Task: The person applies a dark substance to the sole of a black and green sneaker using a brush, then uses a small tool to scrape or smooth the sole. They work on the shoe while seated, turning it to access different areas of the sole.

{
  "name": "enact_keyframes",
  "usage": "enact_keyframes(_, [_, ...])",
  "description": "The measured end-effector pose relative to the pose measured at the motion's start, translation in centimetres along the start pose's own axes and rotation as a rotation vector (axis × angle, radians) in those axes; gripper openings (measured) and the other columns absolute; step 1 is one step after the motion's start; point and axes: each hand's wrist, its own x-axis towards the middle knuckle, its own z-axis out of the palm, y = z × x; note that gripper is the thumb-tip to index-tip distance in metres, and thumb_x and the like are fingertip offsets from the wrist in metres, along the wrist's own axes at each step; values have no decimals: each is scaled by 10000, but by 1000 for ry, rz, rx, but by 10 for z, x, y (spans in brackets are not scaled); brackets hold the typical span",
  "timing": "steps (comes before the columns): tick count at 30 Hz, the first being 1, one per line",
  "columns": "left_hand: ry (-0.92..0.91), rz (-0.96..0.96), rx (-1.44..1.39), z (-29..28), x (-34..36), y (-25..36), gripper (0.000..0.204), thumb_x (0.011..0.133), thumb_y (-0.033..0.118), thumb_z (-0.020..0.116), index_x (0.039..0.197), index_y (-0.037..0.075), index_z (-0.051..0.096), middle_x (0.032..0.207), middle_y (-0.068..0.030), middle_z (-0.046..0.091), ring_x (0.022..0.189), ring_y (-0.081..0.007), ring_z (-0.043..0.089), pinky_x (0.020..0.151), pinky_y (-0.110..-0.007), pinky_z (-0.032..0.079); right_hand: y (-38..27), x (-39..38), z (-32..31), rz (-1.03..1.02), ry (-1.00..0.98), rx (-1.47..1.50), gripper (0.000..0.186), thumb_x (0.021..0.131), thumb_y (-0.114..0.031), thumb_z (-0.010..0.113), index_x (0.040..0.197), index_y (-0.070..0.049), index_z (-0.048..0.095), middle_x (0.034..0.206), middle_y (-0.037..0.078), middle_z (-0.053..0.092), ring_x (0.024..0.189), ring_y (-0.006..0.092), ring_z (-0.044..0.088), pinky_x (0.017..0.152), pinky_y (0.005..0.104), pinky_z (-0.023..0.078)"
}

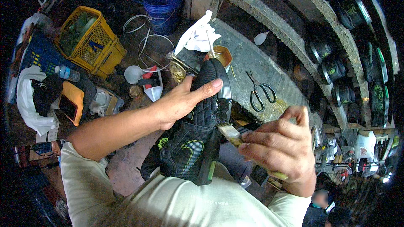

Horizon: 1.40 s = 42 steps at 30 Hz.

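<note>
Black textile shoe (190,145), centred, toe toward twelve o'clock, has the left hand's (182,101) fingers clamped on it, the right hand's (280,143) fingers clamped on a flat pale-handled brush (230,133) at its three-o'clock edge, brushing judged under way, completed and remaining coverage indeterminable.

The blurred right fingers (266,138) partly hide the brush (230,133); the shoe (181,147) hides most of the left fingers (206,91).
</note>
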Motion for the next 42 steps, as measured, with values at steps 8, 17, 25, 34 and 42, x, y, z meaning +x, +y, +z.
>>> enact_keyframes(8, [-12,21,35,2,1,-1,1047,845,695,739,1427,-101,385,1294,-205,595,1151,-227,619,971,-365,534,51,6,3,385,3,650,195,920,-235,761,1002,-59,775,965,92,761,929,252,703,878,375,501])
enact_keyframes(17, [-20,-29,36,-1,-4,3,1155,839,705,735,1468,-157,293,1380,-267,554,1248,-271,598,1027,-380,514,66,34,18,271,-112,650,227,963,-215,749,1001,9,739,975,102,721,921,206,691,828,337,536])
enact_keyframes(25, [52,-122,68,0,-3,5,783,1039,465,601,1578,10,262,1443,-160,548,1266,-244,598,1037,-387,528,65,40,23,208,-113,591,229,944,-239,766,994,-15,761,964,95,734,923,232,696,833,357,536])
enact_keyframes(34, [14,-39,26,0,0,2,1048,841,677,754,1423,-107,374,1320,-219,588,1189,-244,614,1027,-381,508,66,46,17,88,-165,484,197,904,-234,788,963,-48,767,885,65,751,829,245,684,805,366,474])
enact_keyframes(42, [-23,-76,56,-1,-3,7,779,1036,491,592,1570,27,266,1395,-155,581,1227,-248,622,1010,-389,540,69,45,23,62,-110,591,183,897,-233,791,940,-56,769,874,59,756,782,220,686,805,371,453])
